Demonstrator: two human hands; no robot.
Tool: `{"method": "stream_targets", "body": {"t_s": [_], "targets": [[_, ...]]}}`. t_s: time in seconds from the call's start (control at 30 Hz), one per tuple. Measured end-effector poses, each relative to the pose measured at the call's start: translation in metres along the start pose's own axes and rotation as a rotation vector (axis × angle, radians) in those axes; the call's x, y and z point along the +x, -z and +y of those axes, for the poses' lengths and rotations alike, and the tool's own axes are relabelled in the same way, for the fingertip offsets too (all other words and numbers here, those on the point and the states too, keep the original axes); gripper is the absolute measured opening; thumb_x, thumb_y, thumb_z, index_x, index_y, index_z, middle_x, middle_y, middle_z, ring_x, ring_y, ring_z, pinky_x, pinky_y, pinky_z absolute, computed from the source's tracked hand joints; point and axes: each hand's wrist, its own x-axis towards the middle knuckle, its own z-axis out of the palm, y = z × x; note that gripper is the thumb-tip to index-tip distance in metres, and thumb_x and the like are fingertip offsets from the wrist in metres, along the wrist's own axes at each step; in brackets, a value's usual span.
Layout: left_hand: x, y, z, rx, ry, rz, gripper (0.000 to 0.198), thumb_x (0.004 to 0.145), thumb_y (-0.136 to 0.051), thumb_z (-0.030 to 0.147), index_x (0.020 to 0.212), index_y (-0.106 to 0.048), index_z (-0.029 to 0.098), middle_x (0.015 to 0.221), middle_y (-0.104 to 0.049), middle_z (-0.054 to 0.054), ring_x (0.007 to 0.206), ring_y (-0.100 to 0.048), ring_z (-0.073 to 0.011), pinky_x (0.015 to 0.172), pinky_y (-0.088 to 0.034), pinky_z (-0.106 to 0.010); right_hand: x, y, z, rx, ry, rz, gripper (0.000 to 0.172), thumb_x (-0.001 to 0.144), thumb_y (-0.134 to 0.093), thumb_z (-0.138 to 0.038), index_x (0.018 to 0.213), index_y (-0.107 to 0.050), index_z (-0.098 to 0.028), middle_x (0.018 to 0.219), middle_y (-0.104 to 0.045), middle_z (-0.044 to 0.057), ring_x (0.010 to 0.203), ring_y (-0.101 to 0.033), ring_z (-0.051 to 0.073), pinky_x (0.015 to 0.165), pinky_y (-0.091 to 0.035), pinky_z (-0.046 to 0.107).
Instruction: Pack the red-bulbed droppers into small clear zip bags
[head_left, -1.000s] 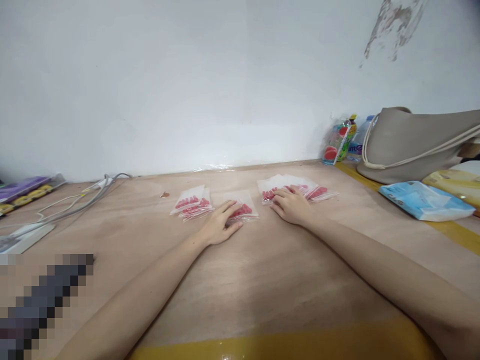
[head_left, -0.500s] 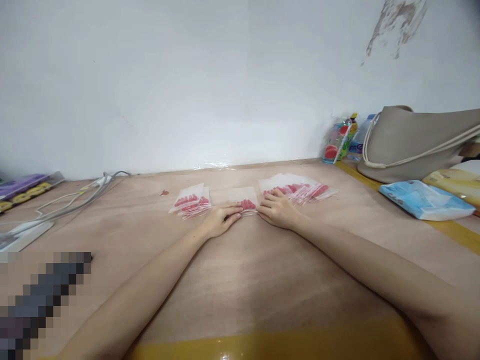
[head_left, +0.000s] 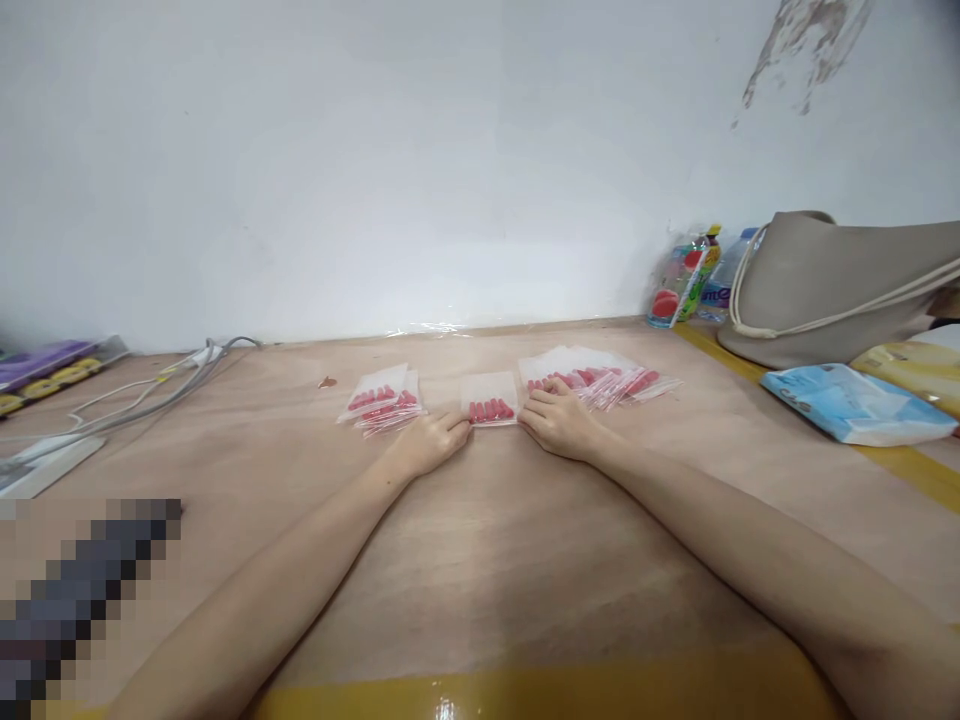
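A small clear plastic bag lies flat on the table, with several red elongated pieces lined up along its near edge. I cannot tell what those pieces are. My left hand is closed, its fingertips pinching the bag's near left corner. At the near right corner, the fingers of my right hand are closed on the same bag. Just left of my left hand rests a small pile of similar bags. Another, wider spread of filled bags reaches partly behind my right hand.
At the right stand drink bottles, a grey bag with cords and a blue packet. Cables and purple and yellow packs lie at the left. A pixelated dark patch covers the lower left. The wall borders the far edge.
My left hand has moved slightly left and closed on the bag's corner, uncovering more red pieces. My right hand stays at the right corner. The view has shifted a little.
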Motion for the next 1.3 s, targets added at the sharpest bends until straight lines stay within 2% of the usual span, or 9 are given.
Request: {"method": "stream_targets", "body": {"t_s": [0.17, 0.3, 0.47, 0.6, 0.87, 1.1, 1.3], "targets": [[0.001, -0.001, 0.002, -0.004, 0.019, 0.03, 0.015, 0.087, -0.047, 0.017, 0.085, -0.061, 0.014, 0.091, -0.067, -0.007, 0.081, -0.064, -0.0167, 0.071, -0.054, -0.028, 0.0, 0.001, 0.0, 0.01, -0.016, -0.003, 0.028, 0.085, -0.039, -0.01, 0.063, -0.055, -0.015, 0.061, -0.057, 0.002, 0.065, -0.042, 0.013, 0.07, -0.024, 0.031], [0.014, -0.01, 0.011, -0.056, 0.063, 0.094, 0.015, 0.086, -0.05, 0.024, 0.094, -0.061, 0.016, 0.097, -0.066, -0.006, 0.087, -0.063, -0.0173, 0.077, -0.052, -0.029, -0.001, -0.001, 0.0, 0.039, -0.047, -0.004, 0.026, 0.086, -0.041, -0.019, 0.066, -0.057, -0.015, 0.064, -0.058, 0.003, 0.068, -0.045, 0.014, 0.069, -0.024, 0.032], [0.036, -0.028, 0.016, -0.063, 0.007, 0.145, 0.014, 0.086, -0.048, 0.018, 0.083, -0.062, 0.016, 0.089, -0.068, -0.004, 0.082, -0.063, -0.016, 0.074, -0.051, -0.03, 0.001, -0.005, -0.002, 0.03, -0.057, 0.024, 0.026, 0.086, -0.041, -0.022, 0.067, -0.058, -0.015, 0.065, -0.058, 0.003, 0.068, -0.046, 0.015, 0.072, -0.026, 0.033], [0.042, -0.033, 0.014, -0.049, -0.041, 0.156, 0.016, 0.085, -0.048, 0.015, 0.076, -0.061, 0.016, 0.083, -0.068, -0.003, 0.077, -0.063, -0.0149, 0.071, -0.049, -0.03, 0.001, -0.007, -0.002, 0.021, -0.064, 0.056, 0.027, 0.086, -0.042, -0.022, 0.066, -0.058, -0.015, 0.064, -0.058, 0.004, 0.068, -0.046, 0.015, 0.073, -0.027, 0.033], [0.042, -0.032, 0.012, -0.018, -0.063, 0.152, 0.016, 0.084, -0.046, 0.014, 0.074, -0.059, 0.015, 0.081, -0.067, -0.004, 0.075, -0.062, -0.0155, 0.069, -0.047, -0.03, 0.004, -0.007, -0.004, 0.03, -0.06, 0.062, 0.025, 0.087, -0.041, -0.02, 0.069, -0.058, -0.015, 0.065, -0.059, 0.003, 0.069, -0.046, 0.015, 0.074, -0.027, 0.033], [0.044, -0.029, 0.012, -0.011, -0.069, 0.107, 0.02, 0.086, -0.042, 0.015, 0.071, -0.056, 0.016, 0.075, -0.065, -0.005, 0.074, -0.061, -0.0155, 0.069, -0.047, -0.03, 0.006, -0.003, -0.005, 0.042, -0.076, 0.012, 0.025, 0.087, -0.038, -0.017, 0.069, -0.057, -0.015, 0.065, -0.058, 0.004, 0.069, -0.045, 0.015, 0.071, -0.025, 0.033], [0.038, -0.022, 0.008, 0.007, -0.065, 0.074, 0.02, 0.088, -0.04, 0.016, 0.078, -0.057, 0.016, 0.082, -0.065, -0.005, 0.075, -0.06, -0.0148, 0.071, -0.047, -0.031, 0.004, -0.003, -0.003, 0.047, -0.084, 0.024, 0.026, 0.088, -0.038, -0.02, 0.071, -0.058, -0.015, 0.068, -0.058, 0.004, 0.071, -0.046, 0.015, 0.074, -0.025, 0.033]]}}
